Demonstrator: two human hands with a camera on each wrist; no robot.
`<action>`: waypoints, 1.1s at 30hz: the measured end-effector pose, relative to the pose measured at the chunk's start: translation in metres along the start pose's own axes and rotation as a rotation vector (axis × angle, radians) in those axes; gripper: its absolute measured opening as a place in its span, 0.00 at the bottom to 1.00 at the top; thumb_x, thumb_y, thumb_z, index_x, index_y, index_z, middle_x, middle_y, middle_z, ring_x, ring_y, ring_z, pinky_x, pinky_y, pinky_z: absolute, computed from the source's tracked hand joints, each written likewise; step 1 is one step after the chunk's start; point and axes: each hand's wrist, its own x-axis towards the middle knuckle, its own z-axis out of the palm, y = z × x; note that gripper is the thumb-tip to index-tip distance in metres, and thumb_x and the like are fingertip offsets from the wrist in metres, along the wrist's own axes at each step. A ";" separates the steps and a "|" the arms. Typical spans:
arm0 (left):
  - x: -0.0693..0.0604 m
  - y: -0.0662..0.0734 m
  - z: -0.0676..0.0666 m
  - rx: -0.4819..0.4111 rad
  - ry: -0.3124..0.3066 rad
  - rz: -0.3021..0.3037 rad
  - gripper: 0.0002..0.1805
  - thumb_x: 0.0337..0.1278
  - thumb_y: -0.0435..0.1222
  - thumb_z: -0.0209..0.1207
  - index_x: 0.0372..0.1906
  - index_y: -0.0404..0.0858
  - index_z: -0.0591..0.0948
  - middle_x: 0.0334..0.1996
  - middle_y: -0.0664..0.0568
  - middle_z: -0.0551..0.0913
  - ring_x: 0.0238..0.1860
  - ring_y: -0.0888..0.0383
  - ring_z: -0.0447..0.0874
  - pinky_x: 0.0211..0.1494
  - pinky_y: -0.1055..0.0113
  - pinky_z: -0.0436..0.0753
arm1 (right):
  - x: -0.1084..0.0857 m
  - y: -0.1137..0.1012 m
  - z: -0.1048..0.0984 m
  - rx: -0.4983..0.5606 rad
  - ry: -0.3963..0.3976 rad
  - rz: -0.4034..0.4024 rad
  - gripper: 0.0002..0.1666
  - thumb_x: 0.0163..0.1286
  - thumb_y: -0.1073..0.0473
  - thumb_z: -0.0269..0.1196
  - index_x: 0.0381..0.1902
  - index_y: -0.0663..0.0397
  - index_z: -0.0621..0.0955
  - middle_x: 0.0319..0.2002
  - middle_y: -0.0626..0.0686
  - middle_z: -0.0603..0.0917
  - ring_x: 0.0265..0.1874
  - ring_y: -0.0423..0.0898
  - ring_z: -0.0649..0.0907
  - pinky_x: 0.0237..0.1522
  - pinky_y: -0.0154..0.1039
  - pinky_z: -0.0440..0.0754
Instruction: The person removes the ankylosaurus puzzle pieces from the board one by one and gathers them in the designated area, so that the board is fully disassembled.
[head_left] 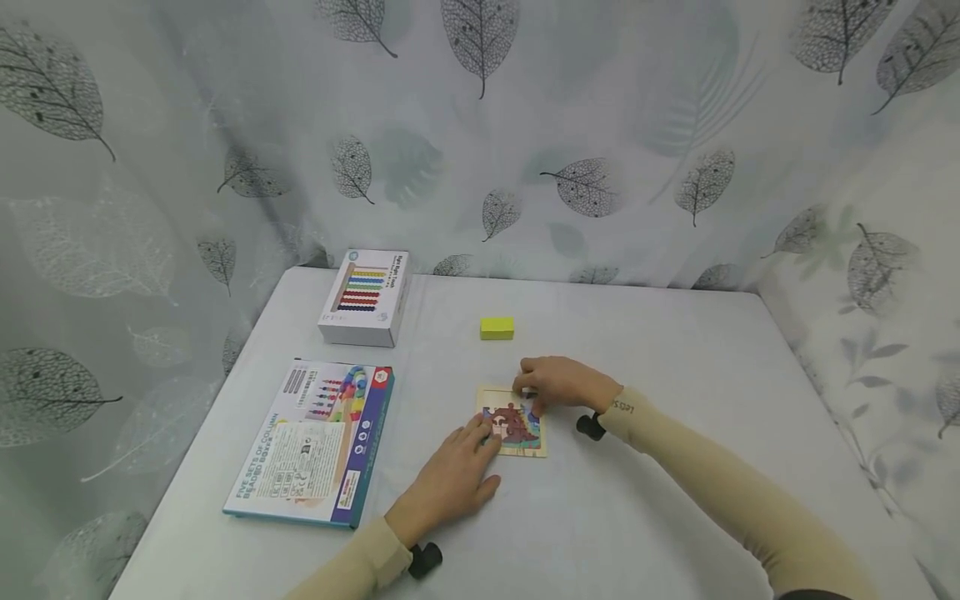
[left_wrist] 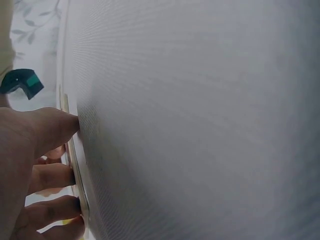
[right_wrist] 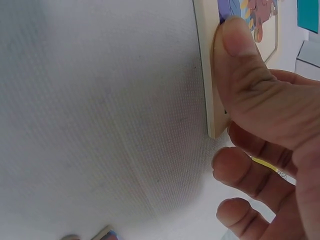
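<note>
A square wooden jigsaw puzzle (head_left: 513, 422) with a red-brown dinosaur picture lies on the white table. Part of its inner area shows bare pale wood. My left hand (head_left: 450, 477) rests with fairly straight fingers on its left side. In the left wrist view, those fingertips (left_wrist: 60, 175) meet the thin board edge (left_wrist: 79, 185), and the thumb lies apart from them. At the upper right corner, my right hand (head_left: 566, 383) bends its fingers round the board. Its thumb (right_wrist: 237, 45) presses on the frame beside a purple-blue part in the right wrist view. The hand hides whatever lies beneath its fingers.
Beyond the puzzle sits a yellow block (head_left: 497, 328). To the left lie a flat boxed bead set (head_left: 311, 442) and, further back, a white box (head_left: 367, 296) picturing coloured beads. Leaf-patterned curtain (head_left: 480, 125) surrounds the table. Each wrist carries a black camera.
</note>
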 end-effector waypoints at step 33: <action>0.001 0.001 0.000 0.002 0.031 0.005 0.28 0.65 0.50 0.61 0.64 0.40 0.76 0.70 0.43 0.74 0.76 0.44 0.66 0.73 0.51 0.75 | -0.001 0.003 0.002 0.035 0.095 -0.110 0.22 0.54 0.53 0.76 0.45 0.50 0.84 0.40 0.47 0.81 0.34 0.38 0.77 0.43 0.37 0.83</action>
